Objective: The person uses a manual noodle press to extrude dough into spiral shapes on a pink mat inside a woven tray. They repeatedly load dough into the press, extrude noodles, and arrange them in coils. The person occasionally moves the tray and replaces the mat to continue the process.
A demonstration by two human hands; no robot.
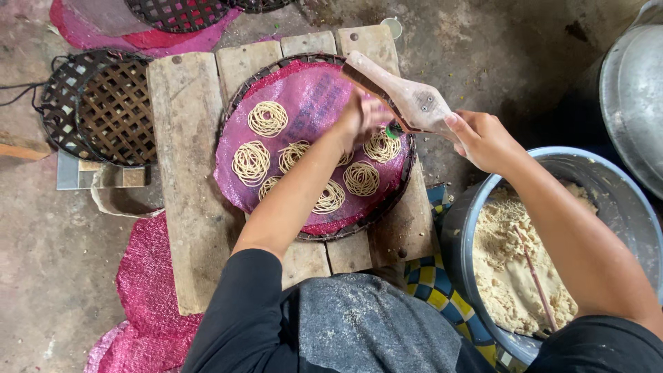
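**A:** Seen from above: where are the two hands?

**B:** The right hand [483,141] is closed around the lower handle of a long pale wooden two-handled dough press [404,97], held tilted over the far right edge of a round dark woven basket tray [231,103]. The left hand [362,117] is blurred beneath the press; whether it grips anything cannot be told.

**A:** What lies on the tray?

**B:** A purple mesh cloth [311,90] carrying seven pale coiled noodle spirals [268,119], set apart from one another. The cloth's far centre is bare.

**A:** And the tray's footing?

**B:** A surface of rough wooden planks [183,173]; the tray nearly spans it on the right, with a wide plank free at left.

**A:** What crowds the edges?

**B:** At right, near the planks, a grey round basin [452,235] of crumbly pale dough [504,262] with a thin stick in it. At left, stacked empty lattice trays [103,103] on the concrete floor [41,276].
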